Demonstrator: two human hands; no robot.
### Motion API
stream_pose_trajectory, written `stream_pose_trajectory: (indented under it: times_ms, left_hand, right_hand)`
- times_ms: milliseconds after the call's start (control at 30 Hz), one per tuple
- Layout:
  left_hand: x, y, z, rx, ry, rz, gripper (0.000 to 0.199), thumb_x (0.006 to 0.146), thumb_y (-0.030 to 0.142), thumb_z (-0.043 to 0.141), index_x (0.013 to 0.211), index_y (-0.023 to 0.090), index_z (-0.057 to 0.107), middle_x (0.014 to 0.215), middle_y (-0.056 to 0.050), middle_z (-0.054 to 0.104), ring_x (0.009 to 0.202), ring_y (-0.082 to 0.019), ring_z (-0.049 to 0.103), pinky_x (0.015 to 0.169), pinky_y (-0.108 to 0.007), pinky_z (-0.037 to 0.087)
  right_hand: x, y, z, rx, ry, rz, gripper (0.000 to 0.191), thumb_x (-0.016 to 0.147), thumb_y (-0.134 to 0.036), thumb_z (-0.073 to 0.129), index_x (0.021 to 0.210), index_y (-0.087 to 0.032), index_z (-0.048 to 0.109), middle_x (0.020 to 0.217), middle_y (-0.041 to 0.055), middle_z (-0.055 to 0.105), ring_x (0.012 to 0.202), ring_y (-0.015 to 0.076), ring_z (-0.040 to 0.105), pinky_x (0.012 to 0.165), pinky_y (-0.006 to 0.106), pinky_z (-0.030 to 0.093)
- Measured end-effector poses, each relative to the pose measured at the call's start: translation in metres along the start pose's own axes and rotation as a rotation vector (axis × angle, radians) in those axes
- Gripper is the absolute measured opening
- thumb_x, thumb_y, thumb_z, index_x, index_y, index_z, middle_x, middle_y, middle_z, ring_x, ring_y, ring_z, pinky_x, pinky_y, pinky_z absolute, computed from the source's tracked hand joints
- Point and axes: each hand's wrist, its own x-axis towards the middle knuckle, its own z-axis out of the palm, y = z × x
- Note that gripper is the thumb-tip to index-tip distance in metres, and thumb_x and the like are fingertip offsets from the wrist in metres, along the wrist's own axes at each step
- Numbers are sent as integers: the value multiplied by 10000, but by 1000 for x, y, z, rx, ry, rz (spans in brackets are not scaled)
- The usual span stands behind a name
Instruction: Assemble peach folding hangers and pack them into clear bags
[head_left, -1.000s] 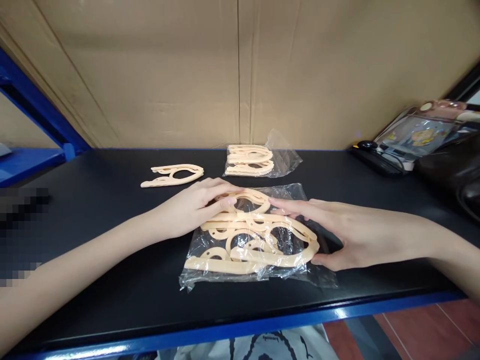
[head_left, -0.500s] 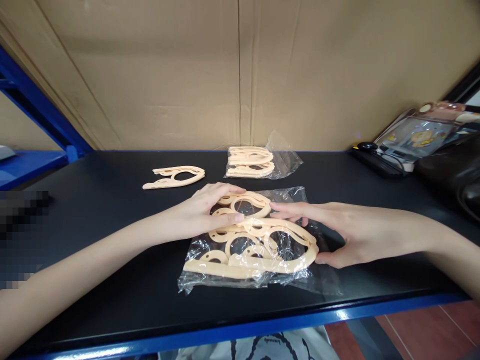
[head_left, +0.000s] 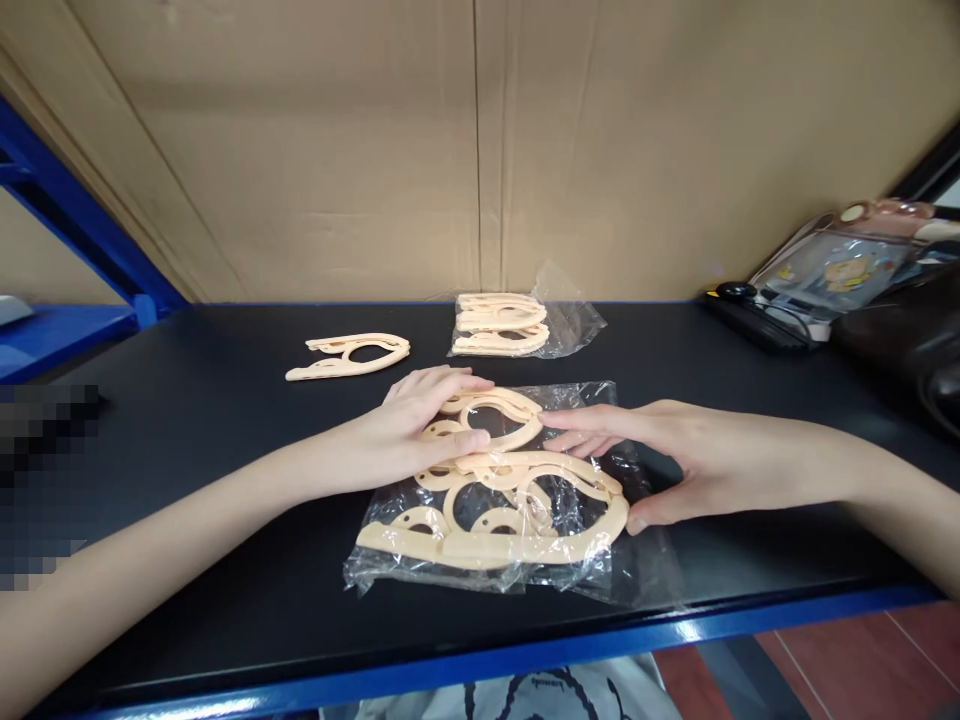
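A clear plastic bag with several cream folding hangers in it lies flat near the front of the black table. My left hand rests on the bag's upper left, thumb and fingers spread over the upper hanger. My right hand is at the bag's right side, fingers apart; its index fingertip touches the upper hanger's tip and its thumb is at the rounded end of the lower one. Neither hand grips anything visibly.
Behind my left hand lies a loose cream hanger. A second bag of folded hangers sits near the cardboard wall. Black items and a printed pouch are at the right. The table edge is blue.
The lower hanger in the bag has shifted left and toward the front edge, lying more apart from the upper one. Both hands have moved only slightly.
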Motion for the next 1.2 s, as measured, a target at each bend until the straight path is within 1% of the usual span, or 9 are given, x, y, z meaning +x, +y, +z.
stream_pose_trajectory:
  times_ms: [133,200,300,400,533,733,967,1100,1200]
  left_hand:
    - [1,0,7,88,64,208,554,966,542,402,1420,225,396,1545,-75,289,1448,-268,152,1181,-485,172]
    - [1,1,6,72,44,308,625,949,554,442,1468,227,322,1567,-73,248,1454,-255,158,1183,-460,196]
    - [-1,7,3,107,-39,372,814,855,622,565,1507,253,245,1584,-64,203,1454,-282,164,1182,-473,199]
    - [-2,14,0,183,-119,350,885,806,641,617,1513,258,249,1582,-62,209,1448,-300,185,1183,-480,187]
    - [-2,19,-1,202,-141,328,898,801,660,605,1514,237,260,1581,-72,199,1445,-307,191,1186,-477,174]
    - [-2,20,2,191,-94,301,797,831,631,591,1490,274,322,1564,-59,255,1431,-314,234,1175,-493,200]
    - [0,26,4,207,-95,251,773,851,627,561,1496,283,308,1572,-42,232,1442,-303,207,1178,-497,173]
    - [-2,21,-3,156,-163,226,822,839,644,568,1513,290,255,1590,-42,163,1456,-315,139,1178,-527,126]
    - [-8,15,-22,74,-281,197,1029,699,656,715,1518,380,156,1602,-18,74,1455,-362,29,1155,-596,83]
  right_hand:
    - [3,0,2,20,31,35,881,799,-400,712,1500,-421,179,1340,-28,569,1122,173,592,956,309,472]
    - [4,-2,3,15,43,48,883,804,-419,703,1506,-407,168,1241,-23,615,1061,167,605,926,311,480]
    - [4,-4,6,-17,67,68,892,803,-420,701,1514,-377,164,1084,-17,645,973,165,615,887,317,486]
    - [5,-6,10,-23,84,83,890,802,-415,699,1516,-353,170,935,-25,637,852,159,616,810,316,501]
    - [8,-7,15,54,76,92,844,841,-346,664,1514,-342,155,810,-50,600,739,140,599,727,292,510]
    - [11,-8,18,234,74,49,895,839,-267,677,1518,-320,97,837,-53,628,750,123,582,759,280,514]
    - [15,-9,30,281,180,46,850,859,-251,655,1511,-312,114,833,-53,611,700,102,556,716,247,511]
    - [14,-10,33,140,230,41,829,861,-255,646,1511,-307,133,872,-31,611,710,113,540,713,258,510]
    - [13,-8,32,96,250,39,816,865,-326,643,1509,-316,141,876,-26,614,731,126,553,721,272,515]
